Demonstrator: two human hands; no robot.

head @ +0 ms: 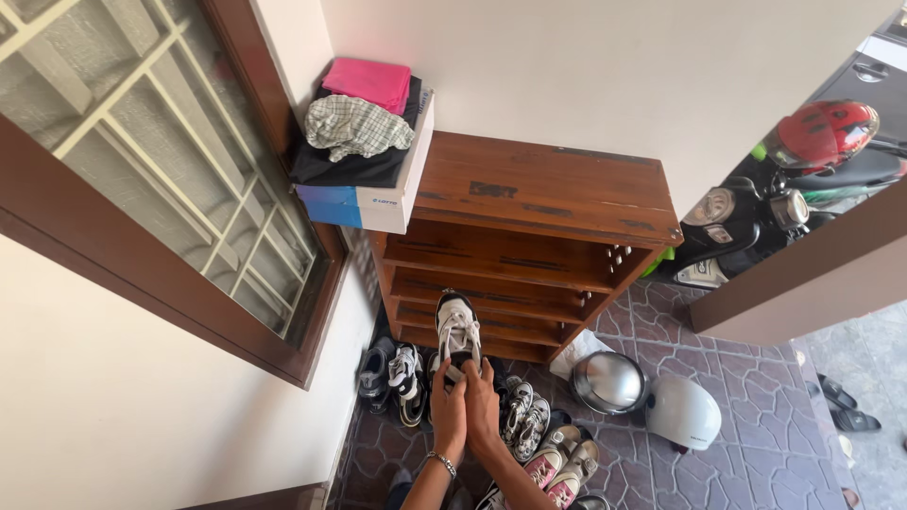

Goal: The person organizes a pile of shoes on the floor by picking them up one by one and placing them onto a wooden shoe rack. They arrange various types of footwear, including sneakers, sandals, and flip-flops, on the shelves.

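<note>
Wooden shoe rack [529, 198] shelves bare; both hands [465, 406] grip white sneaker [457, 331].

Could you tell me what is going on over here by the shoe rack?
A person holds a white sneaker up with both hands, left hand and right hand gripping its heel end, in front of a wooden shoe rack whose shelves look bare. More shoes lie on the floor below, beside two helmets.
</note>
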